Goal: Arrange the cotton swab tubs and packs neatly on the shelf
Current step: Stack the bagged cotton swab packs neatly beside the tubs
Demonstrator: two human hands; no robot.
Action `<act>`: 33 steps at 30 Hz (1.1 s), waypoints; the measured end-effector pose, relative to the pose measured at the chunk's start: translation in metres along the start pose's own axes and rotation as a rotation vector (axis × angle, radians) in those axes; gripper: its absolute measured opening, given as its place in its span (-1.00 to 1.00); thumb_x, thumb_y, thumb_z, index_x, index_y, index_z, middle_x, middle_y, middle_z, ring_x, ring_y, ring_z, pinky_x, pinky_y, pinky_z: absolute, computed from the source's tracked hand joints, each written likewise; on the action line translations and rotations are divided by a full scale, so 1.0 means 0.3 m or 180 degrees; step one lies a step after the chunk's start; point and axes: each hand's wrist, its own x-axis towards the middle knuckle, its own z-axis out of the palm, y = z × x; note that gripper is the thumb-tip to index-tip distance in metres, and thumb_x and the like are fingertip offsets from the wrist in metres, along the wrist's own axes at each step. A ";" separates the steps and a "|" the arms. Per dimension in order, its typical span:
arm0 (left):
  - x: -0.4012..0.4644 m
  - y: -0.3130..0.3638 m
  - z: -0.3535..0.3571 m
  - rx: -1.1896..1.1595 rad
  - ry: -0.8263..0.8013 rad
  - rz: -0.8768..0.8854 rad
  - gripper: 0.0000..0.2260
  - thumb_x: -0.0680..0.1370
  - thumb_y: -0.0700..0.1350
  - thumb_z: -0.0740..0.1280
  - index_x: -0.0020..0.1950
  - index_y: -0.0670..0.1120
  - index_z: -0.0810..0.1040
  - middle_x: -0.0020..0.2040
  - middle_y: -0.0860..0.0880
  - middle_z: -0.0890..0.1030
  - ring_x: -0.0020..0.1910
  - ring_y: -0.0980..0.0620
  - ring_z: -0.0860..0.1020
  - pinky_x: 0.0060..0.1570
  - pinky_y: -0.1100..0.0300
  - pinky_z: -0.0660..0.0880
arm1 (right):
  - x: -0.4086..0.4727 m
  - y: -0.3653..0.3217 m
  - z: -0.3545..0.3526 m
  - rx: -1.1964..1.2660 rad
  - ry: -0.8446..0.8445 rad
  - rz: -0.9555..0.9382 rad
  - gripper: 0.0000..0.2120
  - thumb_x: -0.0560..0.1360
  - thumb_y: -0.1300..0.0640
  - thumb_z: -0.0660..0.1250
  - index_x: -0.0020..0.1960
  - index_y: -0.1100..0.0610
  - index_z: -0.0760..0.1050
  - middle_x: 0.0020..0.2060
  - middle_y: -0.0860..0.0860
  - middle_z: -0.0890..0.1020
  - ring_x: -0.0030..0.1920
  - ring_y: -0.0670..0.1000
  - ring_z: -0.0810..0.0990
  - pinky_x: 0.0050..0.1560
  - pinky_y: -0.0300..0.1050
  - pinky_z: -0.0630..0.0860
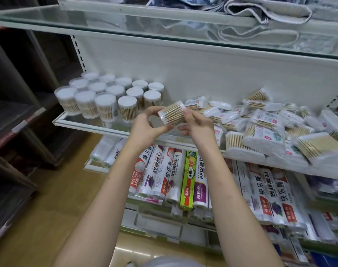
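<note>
Your left hand (147, 126) and right hand (197, 126) pinch one cotton swab pack (171, 115) between their fingers (187, 114), above the shelf (91, 125).

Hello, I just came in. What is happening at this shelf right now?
A person is tidying cotton swabs on a shop shelf. Both the left hand and the right hand hold one pack of cotton swabs in front of the shelf. The round tubs already stand in neat rows on the left. The other packs lie in a loose, untidy pile on the right.
</note>
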 end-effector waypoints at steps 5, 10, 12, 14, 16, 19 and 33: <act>0.013 -0.017 0.010 0.0088 -0.0027 0.0041 -0.52 0.38 -0.10 0.58 0.22 0.17 0.51 0.12 0.18 0.60 -0.28 0.26 0.46 -0.22 0.26 0.41 | -0.007 -0.005 -0.001 -0.0066 0.0004 0.0012 -0.81 0.58 -0.04 0.37 0.18 -0.20 0.58 0.02 -0.05 0.71 -0.31 -0.14 0.62 -0.26 -0.24 0.50; 0.023 -0.026 0.014 0.0149 -0.0161 0.0109 -0.46 0.37 -0.22 0.56 0.29 0.08 0.52 0.19 0.12 0.59 -0.36 0.20 0.42 -0.29 0.31 0.38 | 0.000 0.008 0.011 -0.0104 0.0182 0.0087 -0.57 0.54 -0.17 0.38 0.34 -0.03 0.50 -0.08 -0.03 0.72 -0.33 -0.16 0.63 -0.24 -0.19 0.50; 0.029 -0.031 0.013 0.0166 -0.0198 0.0126 -0.43 0.37 -0.22 0.56 0.33 0.07 0.51 0.22 0.09 0.58 -0.39 0.16 0.42 -0.31 0.31 0.38 | 0.001 0.012 0.012 -0.0104 0.0209 0.0135 -0.53 0.52 -0.17 0.39 0.36 0.00 0.49 -0.09 -0.03 0.72 -0.34 -0.17 0.64 -0.22 -0.17 0.50; 0.030 -0.034 0.010 0.0132 -0.0245 0.0120 -0.41 0.38 -0.21 0.56 0.35 0.08 0.49 0.25 0.08 0.57 -0.36 0.16 0.45 -0.27 0.29 0.41 | 0.001 0.013 0.011 -0.0065 0.0234 0.0185 -0.55 0.53 -0.13 0.40 0.36 0.00 0.50 -0.10 -0.04 0.72 -0.33 -0.16 0.63 -0.21 -0.16 0.50; 0.027 -0.037 0.009 0.0028 -0.0255 0.0045 -0.39 0.40 -0.16 0.56 0.39 0.12 0.45 0.29 0.11 0.54 -0.22 -0.04 0.54 -0.12 0.13 0.52 | 0.001 0.015 0.010 -0.0068 0.0255 0.0214 -0.61 0.55 -0.11 0.37 0.33 -0.02 0.51 -0.09 -0.06 0.71 -0.32 -0.13 0.64 -0.20 -0.15 0.51; 0.027 -0.035 0.011 -0.0154 -0.0311 -0.0134 -0.37 0.43 -0.04 0.55 0.46 0.10 0.41 0.33 0.15 0.53 -0.12 -0.23 0.59 -0.15 -0.08 0.56 | 0.001 0.017 0.010 0.0061 0.0302 0.0242 -0.77 0.61 -0.02 0.29 0.24 -0.01 0.52 -0.06 -0.06 0.68 -0.31 -0.03 0.63 -0.29 -0.11 0.49; 0.040 0.012 0.061 -0.1035 0.0222 -0.0401 -0.44 0.36 -0.13 0.59 0.33 0.09 0.56 0.25 0.09 0.60 0.15 0.06 0.61 0.18 0.00 0.56 | -0.002 0.015 -0.030 -0.0296 0.0152 0.0376 -0.72 0.60 0.05 0.35 0.30 -0.04 0.50 -0.02 -0.01 0.68 -0.51 -0.09 0.52 -0.52 -0.27 0.39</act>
